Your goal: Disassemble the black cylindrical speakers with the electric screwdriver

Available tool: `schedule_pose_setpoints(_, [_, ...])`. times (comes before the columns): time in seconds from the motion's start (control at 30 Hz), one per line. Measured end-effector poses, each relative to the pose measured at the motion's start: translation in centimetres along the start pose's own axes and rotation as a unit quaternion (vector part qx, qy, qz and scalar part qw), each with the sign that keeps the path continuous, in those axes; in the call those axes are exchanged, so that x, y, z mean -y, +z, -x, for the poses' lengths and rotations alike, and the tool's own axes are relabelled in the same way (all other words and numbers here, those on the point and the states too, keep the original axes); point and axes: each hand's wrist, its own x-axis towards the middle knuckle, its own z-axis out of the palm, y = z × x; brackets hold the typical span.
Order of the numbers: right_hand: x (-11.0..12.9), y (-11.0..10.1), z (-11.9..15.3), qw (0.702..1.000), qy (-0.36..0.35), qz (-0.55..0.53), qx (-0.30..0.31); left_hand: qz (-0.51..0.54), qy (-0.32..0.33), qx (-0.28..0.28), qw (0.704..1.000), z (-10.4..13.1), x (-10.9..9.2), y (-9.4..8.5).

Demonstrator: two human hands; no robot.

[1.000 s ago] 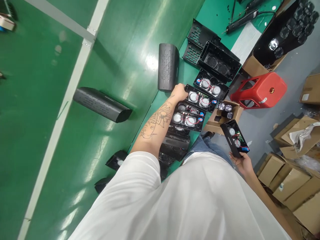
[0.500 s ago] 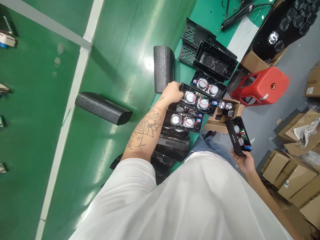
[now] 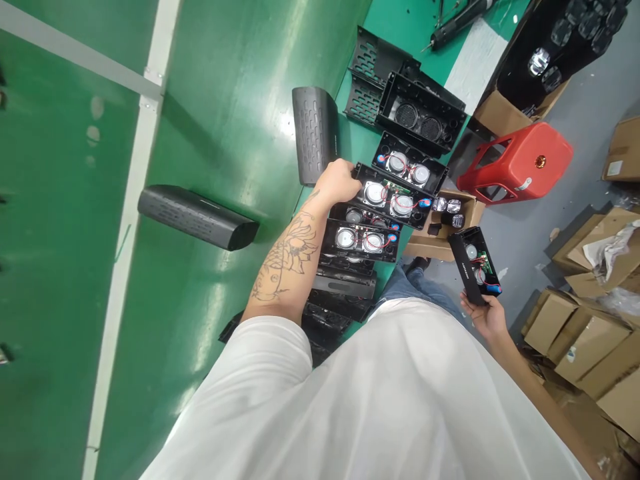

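Note:
My left hand [image 3: 340, 182], on the tattooed arm, is closed on the left end of a black speaker housing [image 3: 386, 212]. That housing has two round silver drivers, red wires and a blue part at its right end. It sits among other open speaker housings [image 3: 359, 245] on the green bench. Out to the right, my right hand [image 3: 485, 317] grips the lower end of another speaker housing [image 3: 467, 267]. This one is tilted, its open side showing two drivers, a green circuit board and a blue part. Much of the left fingers is hidden.
Two closed black speaker shells [image 3: 315, 137] [image 3: 197, 217] rest on the green surface. Perforated covers [image 3: 364, 100] and an empty-looking housing [image 3: 423, 117] lie at the back, near an electric screwdriver [image 3: 460, 25]. A red stool [image 3: 543, 160] and cardboard boxes [image 3: 585, 347] stand on the right.
The whole view has shifted slightly, so most things appear a little further left. Both hands keep their hold on the same housings, with little movement otherwise.

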Motion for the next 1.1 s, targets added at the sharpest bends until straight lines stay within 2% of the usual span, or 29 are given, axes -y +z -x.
schedule_pose_setpoints(0.2, [-0.6,0.1,0.5,1.0,0.006,0.005,-0.016,-0.004,-0.016,0.004,1.0,-1.0,0.8,0.8])
schedule_pose_setpoints(0.43, [-0.4,0.8,0.6,1.0,0.005,0.018,-0.023,-0.001,-0.017,0.007,1.0,-2.4,0.9,2.3])
schedule_pose_setpoints(0.63, [0.1,1.5,1.3,0.999,-0.007,0.033,-0.01,0.021,-0.012,-0.002,1.0,-3.4,1.1,3.2])
schedule_pose_setpoints(0.73, [0.5,2.3,1.8,0.998,-0.021,0.052,0.017,0.045,-0.002,-0.011,0.999,-3.0,1.0,3.1])
schedule_pose_setpoints(0.83, [0.7,4.1,2.2,0.993,-0.038,0.08,0.079,0.069,0.027,-0.061,0.995,-0.4,0.9,3.1])
schedule_pose_setpoints(0.9, [0.5,6.0,2.4,0.984,-0.048,0.103,0.136,0.12,0.069,-0.095,0.986,2.9,0.9,3.4])
schedule_pose_setpoints(0.93, [0.2,7.1,2.5,0.978,-0.052,0.116,0.164,0.203,0.101,-0.097,0.969,4.9,1.1,3.6])
schedule_pose_setpoints(0.97, [-0.1,8.2,2.6,0.971,-0.057,0.13,0.192,0.299,0.123,-0.051,0.945,7.0,1.4,3.9])
schedule_pose_setpoints(1.03, [-0.9,10.5,2.7,0.955,-0.067,0.16,0.24,0.45,0.114,0.091,0.881,11.0,2.2,4.5])
schedule_pose_setpoints(1.07, [-1.3,11.6,2.8,0.946,-0.074,0.176,0.261,0.502,0.095,0.123,0.851,12.7,2.7,4.8])
schedule_pose_setpoints(1.1, [-1.6,12.7,2.8,0.937,-0.084,0.192,0.279,0.54,0.074,0.111,0.831,14.2,3.2,5.1])
